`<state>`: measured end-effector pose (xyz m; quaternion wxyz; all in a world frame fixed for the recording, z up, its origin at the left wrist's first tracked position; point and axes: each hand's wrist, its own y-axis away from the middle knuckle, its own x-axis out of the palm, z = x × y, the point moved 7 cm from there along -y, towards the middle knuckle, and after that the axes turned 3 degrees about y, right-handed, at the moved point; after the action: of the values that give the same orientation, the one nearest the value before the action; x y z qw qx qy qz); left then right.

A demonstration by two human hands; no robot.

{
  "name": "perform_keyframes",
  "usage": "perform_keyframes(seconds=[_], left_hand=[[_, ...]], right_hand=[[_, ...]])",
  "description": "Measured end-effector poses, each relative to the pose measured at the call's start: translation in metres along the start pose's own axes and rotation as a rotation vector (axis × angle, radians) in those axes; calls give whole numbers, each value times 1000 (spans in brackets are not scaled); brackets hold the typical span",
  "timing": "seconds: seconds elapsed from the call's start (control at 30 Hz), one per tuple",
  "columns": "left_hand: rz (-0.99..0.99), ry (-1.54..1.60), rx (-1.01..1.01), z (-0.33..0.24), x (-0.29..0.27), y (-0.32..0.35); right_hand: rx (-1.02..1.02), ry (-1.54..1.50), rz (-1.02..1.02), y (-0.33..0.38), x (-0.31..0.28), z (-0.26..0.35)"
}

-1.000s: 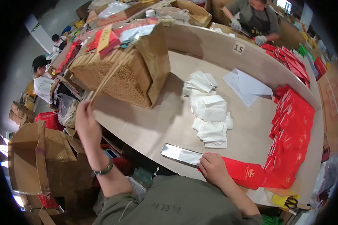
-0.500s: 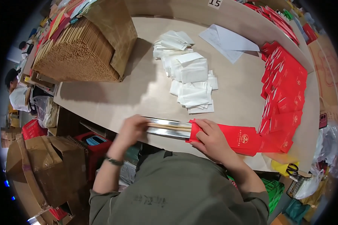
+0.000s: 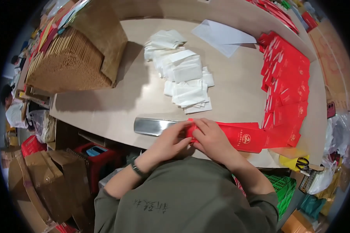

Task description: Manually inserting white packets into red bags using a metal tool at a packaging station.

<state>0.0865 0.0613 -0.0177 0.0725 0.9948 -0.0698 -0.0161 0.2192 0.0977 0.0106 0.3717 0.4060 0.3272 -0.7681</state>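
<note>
We count one metal tray, one box of sticks, one pair of scissors and two paper sheets (red envelopes too many).

Held sleeve: flat red paper sleeve with gold emblem, at the table's near edge.
Right stack: overlapping red paper sleeves.
Left: brown cardboard box.

napkins behind metal strip, envelopes right, chopstick box left

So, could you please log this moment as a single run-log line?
left hand: on shiny metal tray | right hand: pinching long red paper sleeve | white folded napkins: piled beyond
</note>
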Motion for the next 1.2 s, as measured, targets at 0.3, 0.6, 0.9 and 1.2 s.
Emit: perform_keyframes(seconds=[0.3,0.6,0.9,1.2], left_hand=[[-123,-1140,168,-10,-77,22],[378,-261,19,-3,22,26],[-123,-538,-341,28,-46,32],[23,-860,-46,9,-66,39]], right_hand=[[-209,71,-65,-27,-52,8],[338,-277,314,35,-5,-61],[419,92,160,2,-3,-17],[615,-41,142,-14,23,-35]])
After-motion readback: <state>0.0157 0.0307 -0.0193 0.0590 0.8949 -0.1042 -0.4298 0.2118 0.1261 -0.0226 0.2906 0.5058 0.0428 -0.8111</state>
